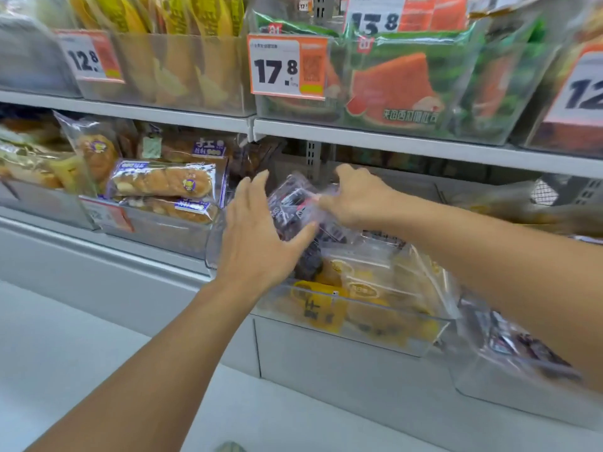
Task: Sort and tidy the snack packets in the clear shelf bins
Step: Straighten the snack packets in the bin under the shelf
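Note:
A dark purple snack packet (295, 207) in clear wrap is held above a clear shelf bin (346, 318) on the lower shelf. My left hand (257, 236) cups its left and lower side, thumb under it. My right hand (355, 197) pinches its right edge from above. Inside the bin lie yellow-orange packets (359, 298), with more dark packets behind them. The lower part of the held packet is hidden by my left hand.
A bin of bread packets (163, 187) stands to the left. To the right sits another clear bin with dark packets (522, 350). Above, the upper shelf (391, 141) holds bins of watermelon packets (394, 89) and yellow packets (182, 60), with price tags.

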{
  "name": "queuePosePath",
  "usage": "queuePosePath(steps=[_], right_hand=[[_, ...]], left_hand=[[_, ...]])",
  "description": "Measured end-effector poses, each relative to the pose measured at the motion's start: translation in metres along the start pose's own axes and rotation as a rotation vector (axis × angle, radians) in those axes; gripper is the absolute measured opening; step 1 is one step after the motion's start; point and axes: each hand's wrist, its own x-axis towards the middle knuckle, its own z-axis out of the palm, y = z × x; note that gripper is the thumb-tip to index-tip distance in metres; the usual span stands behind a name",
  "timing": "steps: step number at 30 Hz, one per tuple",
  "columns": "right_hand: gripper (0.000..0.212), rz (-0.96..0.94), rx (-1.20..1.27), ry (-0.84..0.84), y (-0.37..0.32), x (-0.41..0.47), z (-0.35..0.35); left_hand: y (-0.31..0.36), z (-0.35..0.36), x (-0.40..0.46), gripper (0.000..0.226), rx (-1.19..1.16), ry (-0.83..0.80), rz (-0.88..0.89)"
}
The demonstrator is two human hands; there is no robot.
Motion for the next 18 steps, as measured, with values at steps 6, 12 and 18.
queuePosePath(steps=[6,12,18], right_hand=[[0.061,-0.295,-0.124,0.062,0.049,-0.104,-0.040],[0.035,-0.070,-0.210,0.432,0.135,-0.177,-0.067],[0.076,0.358,-0.374,0.111,0.198,-0.219,-0.064]], left_hand=[[-0.011,0.011,-0.001,0.079,0.090,-0.189,0.113],[0.078,-0.006,-0.029,0.036,-0.172,0.139,0.568],[0.165,0.040,-0.068,0.051,-0.098,-0.316,0.970]])
